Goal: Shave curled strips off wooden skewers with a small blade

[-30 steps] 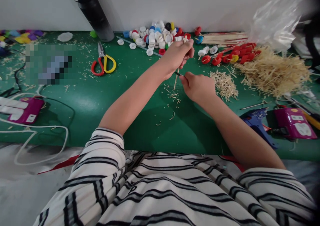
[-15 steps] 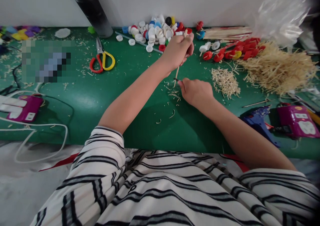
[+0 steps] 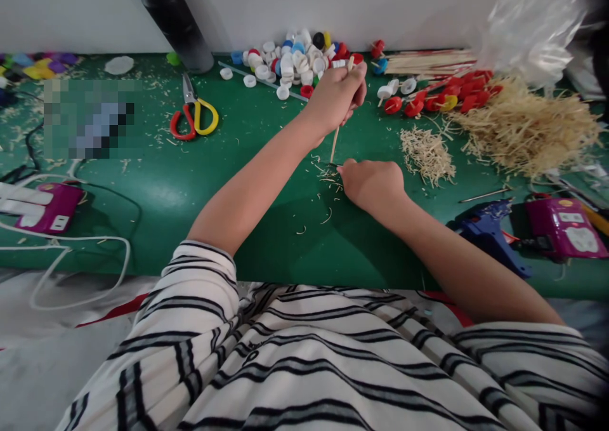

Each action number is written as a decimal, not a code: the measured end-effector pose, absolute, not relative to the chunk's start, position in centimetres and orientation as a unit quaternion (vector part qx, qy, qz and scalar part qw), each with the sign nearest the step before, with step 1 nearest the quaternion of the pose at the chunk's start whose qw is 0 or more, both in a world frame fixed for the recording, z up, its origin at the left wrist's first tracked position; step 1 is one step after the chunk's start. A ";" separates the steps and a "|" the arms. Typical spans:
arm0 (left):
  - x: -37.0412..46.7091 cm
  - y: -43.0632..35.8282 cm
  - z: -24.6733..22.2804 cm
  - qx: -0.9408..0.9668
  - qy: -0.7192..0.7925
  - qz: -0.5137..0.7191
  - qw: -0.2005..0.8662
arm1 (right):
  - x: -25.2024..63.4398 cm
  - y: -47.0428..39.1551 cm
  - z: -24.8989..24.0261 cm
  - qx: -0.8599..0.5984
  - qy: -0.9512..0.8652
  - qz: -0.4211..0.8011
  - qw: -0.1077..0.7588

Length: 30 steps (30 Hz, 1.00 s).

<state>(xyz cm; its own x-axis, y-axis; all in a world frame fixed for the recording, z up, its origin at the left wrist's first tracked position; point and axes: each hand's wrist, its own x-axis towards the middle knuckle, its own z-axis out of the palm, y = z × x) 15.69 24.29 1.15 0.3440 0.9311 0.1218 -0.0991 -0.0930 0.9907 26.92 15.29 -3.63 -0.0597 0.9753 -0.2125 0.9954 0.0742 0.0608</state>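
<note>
My left hand [image 3: 339, 94] is closed around a thin wooden stick [image 3: 335, 143], whose lower end slants down toward the green table and whose top pokes out above the fingers. Just below and to the right, my right hand [image 3: 371, 180] grips a small dark blade [image 3: 333, 165], mostly hidden by the fingers. The blade's tip is close to the stick's lower end. Thin wood shavings [image 3: 329, 179] lie on the table under the stick.
Bottle caps [image 3: 295, 59] are heaped behind my left hand. Scissors [image 3: 194, 110] and a black bottle [image 3: 178, 25] stand left. To the right are red caps [image 3: 469, 91], a shavings pile [image 3: 427, 153], a straw-like heap [image 3: 528, 129] and a blue glue gun [image 3: 492, 228].
My right hand has moved slightly down with the blade, from along the stick to its lower end. My left hand still holds the stick in nearly the same place.
</note>
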 end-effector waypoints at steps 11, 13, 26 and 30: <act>15.3 24.9 1.3 0.533 0.379 0.452 0.607 | 27.5 15.7 -2.9 0.671 0.740 0.001 0.045; 15.3 24.7 1.6 0.498 0.386 0.455 0.629 | 27.4 16.1 -2.8 0.676 0.737 0.020 0.012; 15.0 24.8 2.0 0.420 0.409 0.461 0.666 | 27.0 16.2 -3.5 0.678 0.734 -0.036 0.017; 15.1 24.9 1.9 0.416 0.404 0.470 0.665 | 27.2 16.0 -3.2 0.674 0.735 -0.055 0.044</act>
